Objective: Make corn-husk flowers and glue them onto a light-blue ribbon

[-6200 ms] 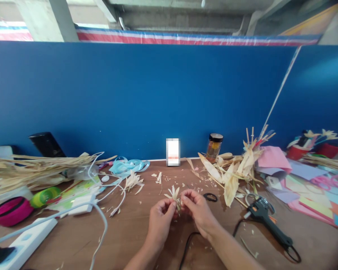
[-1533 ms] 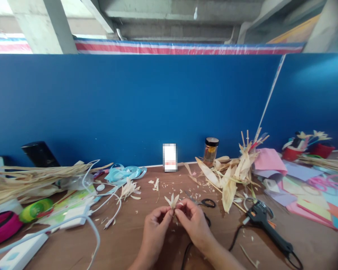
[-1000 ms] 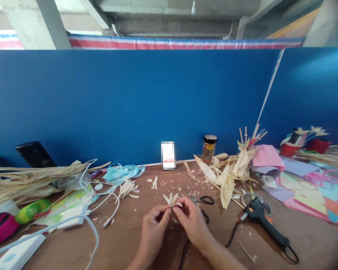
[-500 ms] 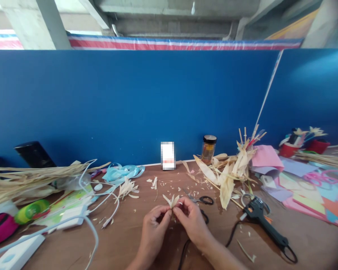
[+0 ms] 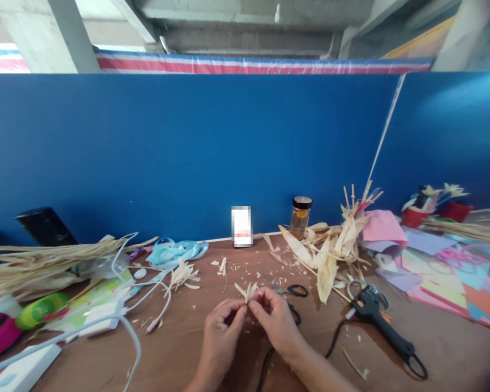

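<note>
Husk flower (image 5: pixel 250 294) is sitting between the two hands, over the middle of the bench (image 5: pixel 179 351), with its pale petals fanning upward and toward the far edge. Its base is lying directly at the fingertips, and its long axis is running from that pinch point up through the spread petals. The left hand (image 5: pixel 224 326) is clamping the base from the left, thumb and forefinger pressed together on it; the right hand (image 5: pixel 276 320) is clamping it from the right in a matching pinch. Both thumbs are nearly meeting beneath the petals, so neither hand is standing nearer. The thumbs are hiding the lower end, so any stem below is not showing.

Surrounding items: the scissors (image 5: pixel 286 292) are lying just beyond the right hand, toward the far edge. The glue gun (image 5: pixel 371 308) is lying farther out, toward the right edge. The jar (image 5: pixel 301 220) is standing at the far edge, near the husk bundle (image 5: pixel 348 239). The loose husk cluster (image 5: pixel 183 276) and the blue ribbon (image 5: pixel 175 253) are lying beyond the left hand, the ribbon nearer the far edge
</note>
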`<act>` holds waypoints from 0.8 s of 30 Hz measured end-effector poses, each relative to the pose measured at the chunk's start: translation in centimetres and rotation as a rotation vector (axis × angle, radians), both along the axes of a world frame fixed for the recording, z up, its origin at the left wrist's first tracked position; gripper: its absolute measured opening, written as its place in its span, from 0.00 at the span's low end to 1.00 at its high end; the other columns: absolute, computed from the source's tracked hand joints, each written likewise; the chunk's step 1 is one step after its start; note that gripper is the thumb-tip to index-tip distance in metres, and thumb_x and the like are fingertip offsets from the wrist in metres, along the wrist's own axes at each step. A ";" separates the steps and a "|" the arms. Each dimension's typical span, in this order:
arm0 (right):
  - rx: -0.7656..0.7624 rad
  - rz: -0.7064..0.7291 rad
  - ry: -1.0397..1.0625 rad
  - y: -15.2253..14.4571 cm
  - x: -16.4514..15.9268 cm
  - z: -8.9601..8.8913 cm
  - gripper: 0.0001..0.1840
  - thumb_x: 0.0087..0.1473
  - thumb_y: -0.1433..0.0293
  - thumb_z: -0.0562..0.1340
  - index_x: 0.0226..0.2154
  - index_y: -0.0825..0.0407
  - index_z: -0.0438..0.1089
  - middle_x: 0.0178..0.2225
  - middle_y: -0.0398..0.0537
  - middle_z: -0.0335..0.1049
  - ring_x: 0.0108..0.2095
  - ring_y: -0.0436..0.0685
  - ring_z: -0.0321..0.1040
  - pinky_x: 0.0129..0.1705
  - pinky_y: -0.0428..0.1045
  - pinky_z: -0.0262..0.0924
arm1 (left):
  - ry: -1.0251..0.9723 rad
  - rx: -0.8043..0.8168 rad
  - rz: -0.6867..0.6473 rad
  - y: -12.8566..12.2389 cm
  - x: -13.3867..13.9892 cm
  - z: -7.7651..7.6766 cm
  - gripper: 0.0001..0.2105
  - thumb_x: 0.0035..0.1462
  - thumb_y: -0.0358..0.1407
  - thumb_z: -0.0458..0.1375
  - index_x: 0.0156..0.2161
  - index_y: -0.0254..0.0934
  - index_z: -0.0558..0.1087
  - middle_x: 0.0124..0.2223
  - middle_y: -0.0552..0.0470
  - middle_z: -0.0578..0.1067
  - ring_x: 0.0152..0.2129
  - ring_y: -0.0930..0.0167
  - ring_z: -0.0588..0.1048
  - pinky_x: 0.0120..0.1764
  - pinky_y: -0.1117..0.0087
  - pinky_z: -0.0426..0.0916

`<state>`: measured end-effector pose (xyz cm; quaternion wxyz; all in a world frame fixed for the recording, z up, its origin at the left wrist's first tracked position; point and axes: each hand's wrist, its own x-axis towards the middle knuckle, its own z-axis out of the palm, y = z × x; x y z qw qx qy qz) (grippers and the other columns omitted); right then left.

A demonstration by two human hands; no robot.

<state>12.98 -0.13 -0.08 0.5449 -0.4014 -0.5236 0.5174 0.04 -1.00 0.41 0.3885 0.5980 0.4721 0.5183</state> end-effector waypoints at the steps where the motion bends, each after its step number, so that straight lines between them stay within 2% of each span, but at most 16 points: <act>1: 0.004 0.001 0.001 0.0 0.0 0.0 0.08 0.49 0.68 0.60 0.25 0.54 0.62 0.21 0.38 0.59 0.23 0.46 0.56 0.25 0.43 0.53 | -0.027 -0.021 -0.004 0.0 0.0 -0.1 0.09 0.49 0.36 0.57 0.35 0.36 0.77 0.31 0.49 0.77 0.30 0.68 0.73 0.35 0.72 0.66; 7: 0.028 -0.027 -0.061 0.0 -0.2 0.2 0.05 0.49 0.69 0.60 0.28 0.54 0.63 0.25 0.40 0.63 0.25 0.48 0.59 0.27 0.43 0.55 | -0.281 -0.248 0.007 0.4 0.1 -0.8 0.11 0.47 0.39 0.59 0.32 0.33 0.76 0.26 0.51 0.76 0.23 0.71 0.71 0.27 0.74 0.65; 18: 0.081 -0.057 -0.122 0.2 0.0 -0.3 0.05 0.48 0.68 0.60 0.27 0.53 0.64 0.25 0.41 0.63 0.26 0.49 0.60 0.28 0.43 0.57 | -0.323 -0.260 -0.066 0.6 0.3 -0.7 0.11 0.46 0.39 0.60 0.30 0.32 0.74 0.21 0.55 0.70 0.18 0.76 0.64 0.23 0.77 0.59; 21: 0.101 -0.091 -0.152 0.2 0.4 0.6 0.06 0.48 0.67 0.59 0.27 0.53 0.65 0.24 0.41 0.64 0.25 0.49 0.60 0.28 0.43 0.57 | -0.307 -0.227 -0.029 0.6 0.1 -0.4 0.11 0.46 0.40 0.60 0.28 0.33 0.73 0.21 0.57 0.68 0.18 0.77 0.64 0.23 0.78 0.58; 24: 0.050 -0.085 -0.108 0.3 1.1 2.4 0.07 0.48 0.65 0.59 0.29 0.52 0.64 0.22 0.39 0.63 0.22 0.48 0.60 0.24 0.42 0.56 | -0.293 -0.210 0.049 0.8 -0.1 -0.3 0.12 0.43 0.42 0.61 0.27 0.33 0.72 0.19 0.58 0.67 0.17 0.77 0.63 0.22 0.78 0.58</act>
